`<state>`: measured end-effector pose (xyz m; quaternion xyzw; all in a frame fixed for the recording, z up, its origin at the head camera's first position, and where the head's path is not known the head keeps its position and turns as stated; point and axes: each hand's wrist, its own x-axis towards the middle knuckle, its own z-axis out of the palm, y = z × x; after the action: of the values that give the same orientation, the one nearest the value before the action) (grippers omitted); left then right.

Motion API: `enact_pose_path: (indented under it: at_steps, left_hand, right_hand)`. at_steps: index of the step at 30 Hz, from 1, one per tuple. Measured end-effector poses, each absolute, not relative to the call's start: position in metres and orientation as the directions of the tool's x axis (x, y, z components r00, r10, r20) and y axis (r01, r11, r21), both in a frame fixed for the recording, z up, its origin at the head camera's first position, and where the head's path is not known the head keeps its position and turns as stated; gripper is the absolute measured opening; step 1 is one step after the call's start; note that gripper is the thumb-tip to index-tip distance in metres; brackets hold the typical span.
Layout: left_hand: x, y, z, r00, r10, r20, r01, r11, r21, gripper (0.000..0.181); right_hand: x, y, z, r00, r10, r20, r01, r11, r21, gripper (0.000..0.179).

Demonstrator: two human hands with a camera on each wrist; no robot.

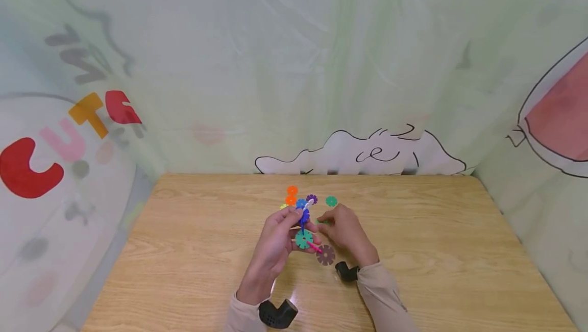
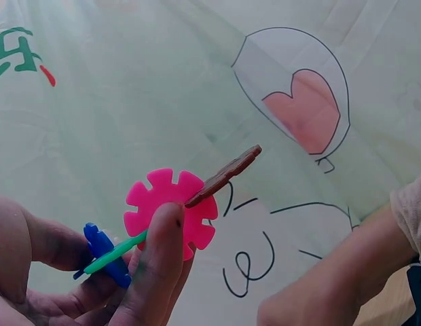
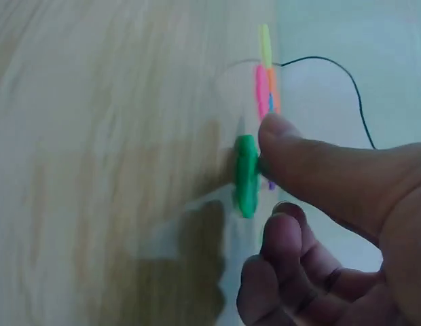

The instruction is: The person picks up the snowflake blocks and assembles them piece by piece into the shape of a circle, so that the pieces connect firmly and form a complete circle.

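Several linked notched discs [image 2: 156, 193] are held above the counter [image 1: 184, 230] by the left hand [image 1: 274, 243], its thumb and fingers curled round the cluster; a green disc [image 3: 246, 178] seems to be pinched by the right hand [image 1: 347, 230], its fingers curled, just beside that cluster; the step in hand is judged to be the adding of a piece; for this, slot would need to be lined up with slot while the cluster is kept steady; the jutting brown disc [image 1: 325, 255] might be knocked; loose discs [image 1: 292, 189] are set between hands and far edge; wider room is offered to either side.
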<state>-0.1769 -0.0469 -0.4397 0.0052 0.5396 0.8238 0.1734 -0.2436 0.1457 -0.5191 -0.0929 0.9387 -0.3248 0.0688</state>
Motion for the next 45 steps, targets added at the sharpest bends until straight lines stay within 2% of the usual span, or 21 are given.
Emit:
enact_pose_path:
  at_steps: [3,8,14,19,22,27,31,36,45]
  left_hand:
    - [-0.176,-0.047,-0.44,-0.938,0.288,-0.191,-0.289,-0.35,0.891,0.022]
    - [-0.175,-0.047,-0.442,-0.939,0.29,-0.186,-0.287,-0.36,0.887,0.023]
    - [-0.174,-0.048,-0.444,-0.936,0.294,-0.192,-0.293,-0.354,0.888,0.024]
    - [-0.173,-0.048,-0.445,-0.933,0.303,-0.192,-0.299,-0.358,0.885,0.026]
    - [-0.173,-0.048,-0.445,-0.935,0.299,-0.192,-0.296,-0.358,0.886,0.026]
    - [-0.172,-0.048,-0.444,-0.943,0.281,-0.178,-0.27,-0.333,0.904,0.024]
    - [-0.171,-0.047,-0.442,-0.949,0.278,-0.148,-0.23,-0.292,0.928,0.025]
    - [-0.171,-0.045,-0.438,-0.948,0.298,-0.108,-0.186,-0.247,0.951,0.028]
    - [-0.17,-0.046,-0.433,-0.941,0.33,-0.075,-0.167,-0.258,0.952,0.025]
  right_hand:
    - [-0.245,0.147,-0.522,-0.979,-0.179,-0.095,-0.081,0.773,-0.629,0.013]
    - [-0.242,0.149,-0.524,-0.977,-0.15,-0.154,-0.022,0.782,-0.623,0.016]
    - [-0.236,0.154,-0.525,-0.969,-0.167,-0.182,-0.011,0.766,-0.642,0.025]
    - [-0.236,0.16,-0.521,-0.97,-0.199,-0.143,-0.048,0.724,-0.688,0.015]
    - [-0.235,0.165,-0.512,-0.976,-0.195,-0.101,-0.046,0.631,-0.775,0.012]
    - [-0.227,0.168,-0.48,-0.981,-0.184,-0.064,0.01,0.281,-0.96,0.025]
    - [-0.216,0.164,-0.454,-0.985,-0.169,-0.037,0.025,0.07,-0.997,0.034]
    - [-0.206,0.157,-0.433,-0.992,-0.124,0.021,-0.02,-0.009,-1.0,0.033]
    - [-0.198,0.154,-0.423,-0.984,-0.096,0.153,-0.158,0.039,-0.987,0.026]
